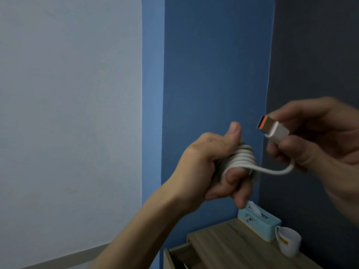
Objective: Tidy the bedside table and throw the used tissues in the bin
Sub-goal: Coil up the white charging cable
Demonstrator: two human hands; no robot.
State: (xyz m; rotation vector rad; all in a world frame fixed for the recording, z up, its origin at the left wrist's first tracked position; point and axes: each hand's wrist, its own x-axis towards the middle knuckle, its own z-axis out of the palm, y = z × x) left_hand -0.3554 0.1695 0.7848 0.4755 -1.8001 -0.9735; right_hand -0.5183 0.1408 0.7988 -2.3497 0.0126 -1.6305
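A white charging cable (pixel 241 159) is wound in several loops around the fingers of my left hand (pixel 206 164), which is raised in front of the blue wall. My right hand (pixel 318 136) pinches the cable's white USB plug (pixel 273 129), whose orange-tipped metal end points up and left. A short free length of cable curves between the two hands. Below them stands the wooden bedside table (pixel 229 247), with a light blue tissue box (pixel 259 220) at its back and a tissue poking out of the box's top.
A white mug (pixel 288 241) stands on the table right of the tissue box, against the dark wall. The table's top drawer (pixel 180 257) is pulled open at the front left. A pale wall fills the left half of the view.
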